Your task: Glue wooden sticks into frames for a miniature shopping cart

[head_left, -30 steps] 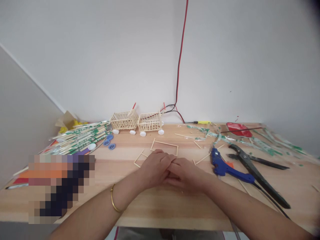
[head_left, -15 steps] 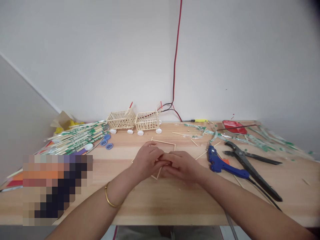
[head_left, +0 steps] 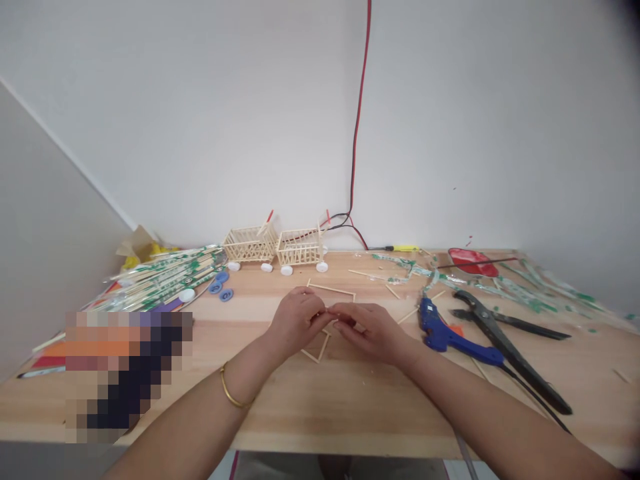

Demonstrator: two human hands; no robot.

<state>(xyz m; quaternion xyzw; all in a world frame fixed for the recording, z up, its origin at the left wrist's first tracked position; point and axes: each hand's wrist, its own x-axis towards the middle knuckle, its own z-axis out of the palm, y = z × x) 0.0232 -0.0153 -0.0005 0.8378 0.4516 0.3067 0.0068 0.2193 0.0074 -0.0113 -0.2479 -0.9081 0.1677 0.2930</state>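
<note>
My left hand (head_left: 299,323) and my right hand (head_left: 369,329) meet at the fingertips above the middle of the table. Both have their fingers bent into a pinch. Whatever is between the fingertips is hidden or too small to name. Beneath them lie frame-like pieces of thin wooden sticks: a long stick (head_left: 332,289) with a corner shows beyond the hands, and a stick corner (head_left: 319,361) shows on the near side. My hands cover the rest of these sticks. Right of my right hand rests a blue glue gun (head_left: 440,333).
Two small stick-built carts (head_left: 300,248) with white wheels stand by the wall. Wrapped sticks (head_left: 170,277) and blue wheels (head_left: 226,295) lie left. Large black pliers (head_left: 505,340), torn wrappers (head_left: 520,293), a red piece (head_left: 473,262) and a yellow-handled tool (head_left: 404,249) are right.
The fingers, overlapped before, are now slightly drawn apart and touch only near the tips. The whole view has shifted a little, so everything appears slightly further right and lower.
</note>
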